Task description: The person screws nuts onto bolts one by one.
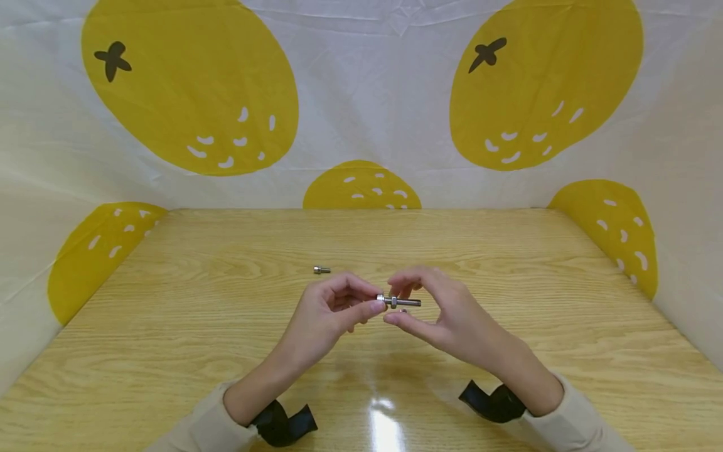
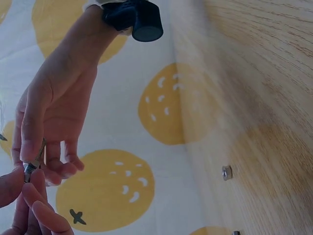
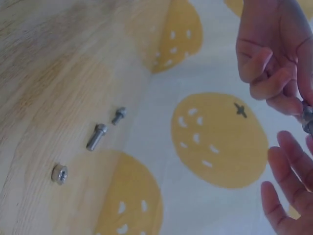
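Note:
In the head view my left hand (image 1: 322,320) pinches the head of a metal bolt (image 1: 417,302) between thumb and fingertips. The bolt lies level, its shank toward the right, with a hex nut (image 1: 393,302) around it partway along. My right hand (image 1: 446,314) is at the shank end, thumb below and index finger above, a gap between them. Its fingers (image 3: 288,161) look spread and fairly straight in the right wrist view. From the left wrist, the bolt's threads (image 2: 30,169) show between both hands' fingertips.
On the wooden table (image 1: 198,301) a short bolt (image 1: 322,270) lies beyond my left hand. The right wrist view shows a longer bolt (image 3: 96,137) and a loose nut (image 3: 59,174) near it. A white cloth with yellow fruit shapes (image 1: 192,88) encloses the back and sides.

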Action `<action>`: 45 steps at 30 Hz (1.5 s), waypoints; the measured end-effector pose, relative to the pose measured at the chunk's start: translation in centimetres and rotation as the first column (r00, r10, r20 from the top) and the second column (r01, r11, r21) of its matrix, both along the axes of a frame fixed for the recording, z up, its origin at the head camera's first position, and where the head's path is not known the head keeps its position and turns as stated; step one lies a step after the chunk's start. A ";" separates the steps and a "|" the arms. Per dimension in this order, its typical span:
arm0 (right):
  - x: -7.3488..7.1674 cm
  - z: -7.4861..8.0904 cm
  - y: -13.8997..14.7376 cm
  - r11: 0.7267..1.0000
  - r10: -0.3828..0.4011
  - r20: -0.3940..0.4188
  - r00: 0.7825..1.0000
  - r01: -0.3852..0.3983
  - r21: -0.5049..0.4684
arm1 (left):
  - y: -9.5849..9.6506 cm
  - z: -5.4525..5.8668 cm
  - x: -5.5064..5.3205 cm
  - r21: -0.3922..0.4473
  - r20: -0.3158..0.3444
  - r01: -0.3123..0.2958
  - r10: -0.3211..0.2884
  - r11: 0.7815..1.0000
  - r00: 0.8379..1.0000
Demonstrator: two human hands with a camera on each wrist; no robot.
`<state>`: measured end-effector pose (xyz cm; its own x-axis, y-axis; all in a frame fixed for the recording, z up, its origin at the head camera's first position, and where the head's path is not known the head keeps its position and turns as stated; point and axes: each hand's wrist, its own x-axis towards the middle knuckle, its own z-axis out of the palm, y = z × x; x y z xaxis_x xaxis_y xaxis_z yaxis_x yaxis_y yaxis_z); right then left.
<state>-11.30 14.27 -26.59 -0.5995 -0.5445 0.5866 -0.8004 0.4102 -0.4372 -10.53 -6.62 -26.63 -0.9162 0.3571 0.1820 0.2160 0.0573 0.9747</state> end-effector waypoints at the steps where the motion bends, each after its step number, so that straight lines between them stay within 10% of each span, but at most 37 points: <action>1: 0.0 0.0 -0.1 1.000 0.015 -0.035 0.999 -0.015 -0.003 | 0.0 0.0 0.0 0.000 0.000 0.001 -0.001 1.000 1.000; 7: 0.0 0.2 -0.3 0.999 0.044 -0.197 0.979 -0.043 0.009 | -0.1 0.1 0.0 0.002 0.008 0.004 -0.004 1.000 1.000; 45: 0.0 0.1 -0.4 0.999 0.000 -0.229 0.973 0.009 0.036 | -0.2 0.3 0.1 0.008 -0.004 0.064 -0.064 0.998 0.998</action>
<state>-11.30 13.89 -26.45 -0.4540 -0.5659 0.6882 -0.8756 0.4262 -0.2272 -10.43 -6.79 -26.30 -0.8906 0.4138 0.1888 0.2230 0.0355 0.9742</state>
